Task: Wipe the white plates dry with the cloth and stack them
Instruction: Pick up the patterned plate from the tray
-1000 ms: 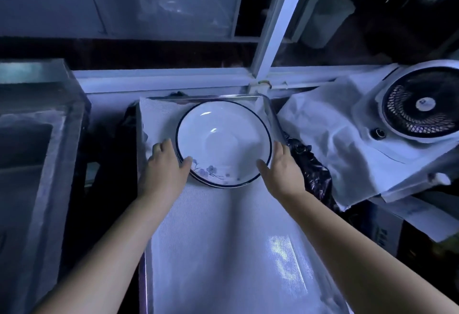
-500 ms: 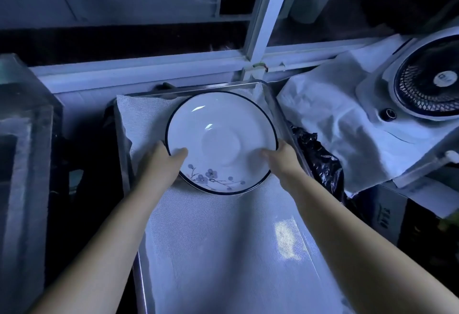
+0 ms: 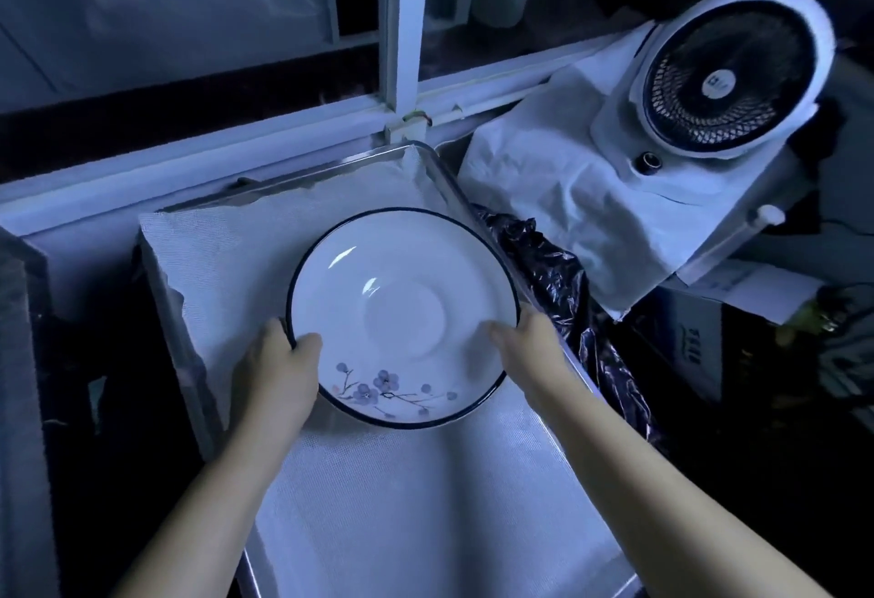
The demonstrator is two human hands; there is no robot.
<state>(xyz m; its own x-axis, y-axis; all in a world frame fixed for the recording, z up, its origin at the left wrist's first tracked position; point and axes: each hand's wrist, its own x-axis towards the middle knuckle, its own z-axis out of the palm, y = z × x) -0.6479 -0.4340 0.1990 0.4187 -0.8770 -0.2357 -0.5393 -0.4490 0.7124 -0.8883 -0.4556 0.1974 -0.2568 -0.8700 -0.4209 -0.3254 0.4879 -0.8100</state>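
Two hands hold a single white plate (image 3: 402, 294). We identify the plate by its dark rim line and by the blue flower sprig (image 3: 378, 387) printed on the part of its inner face nearest the person. The plate faces up, over the far half of a metal tray (image 3: 437, 167) that is covered by a white mesh liner (image 3: 378, 503). We cannot tell whether the plate rests on the liner or is held just above it. A soft shadow lies on the liner below the plate's near edge.

The left hand (image 3: 276, 375) grips the plate's left rim. Its thumb (image 3: 307, 343) lies over the rim on the inner face, and the other fingers curl beneath, mostly hidden. The right hand (image 3: 532, 346) grips the right rim in the same way, with its thumb on the inner face and its fingers out of sight under the plate. Both forearms are bare and enter from the bottom edge.

Just beside the tray's right side we see a crumpled black plastic bag (image 3: 558, 275). Beyond it, a white fan (image 3: 728, 77) with a dark grille sits tilted back on a creased white sheet (image 3: 567, 200). A white window frame (image 3: 402, 29) runs behind the tray. The light is dim and blue.
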